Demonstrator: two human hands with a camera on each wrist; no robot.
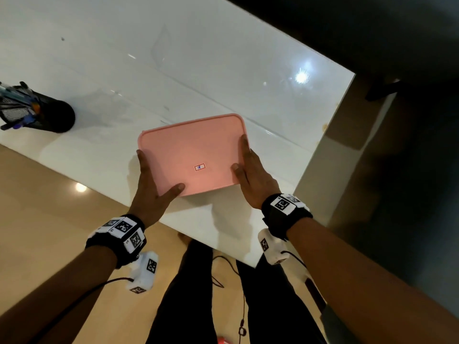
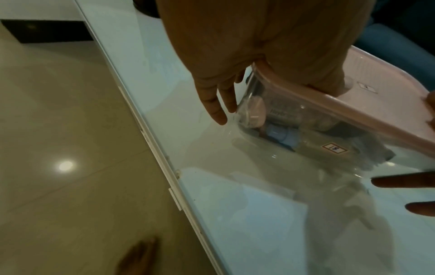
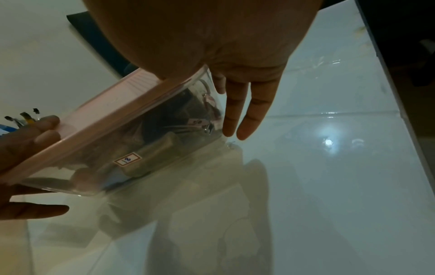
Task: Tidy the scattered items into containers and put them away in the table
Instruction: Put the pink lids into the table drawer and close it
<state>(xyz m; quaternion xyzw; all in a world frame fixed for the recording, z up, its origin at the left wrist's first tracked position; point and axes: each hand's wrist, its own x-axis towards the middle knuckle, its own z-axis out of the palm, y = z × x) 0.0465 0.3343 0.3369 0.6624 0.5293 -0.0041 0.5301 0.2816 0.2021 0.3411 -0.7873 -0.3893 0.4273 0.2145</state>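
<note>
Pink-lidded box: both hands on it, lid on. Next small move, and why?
Probably lift it straight up and level. The left hand and right hand hold opposite sides of the pink-lidded box, thumbs on the lid; it is filled, closed and at the edge of the white table, so stowing comes next.

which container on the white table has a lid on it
The clear plastic box with the pink lid, held between both hands; the black mesh pen holder is open-topped.

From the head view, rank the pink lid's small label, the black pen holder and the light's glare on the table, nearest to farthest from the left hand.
1. Small label: on the pink lid, just right of the left hand.
2. Black pen holder: far left.
3. Glare: far right corner of the table.
</note>
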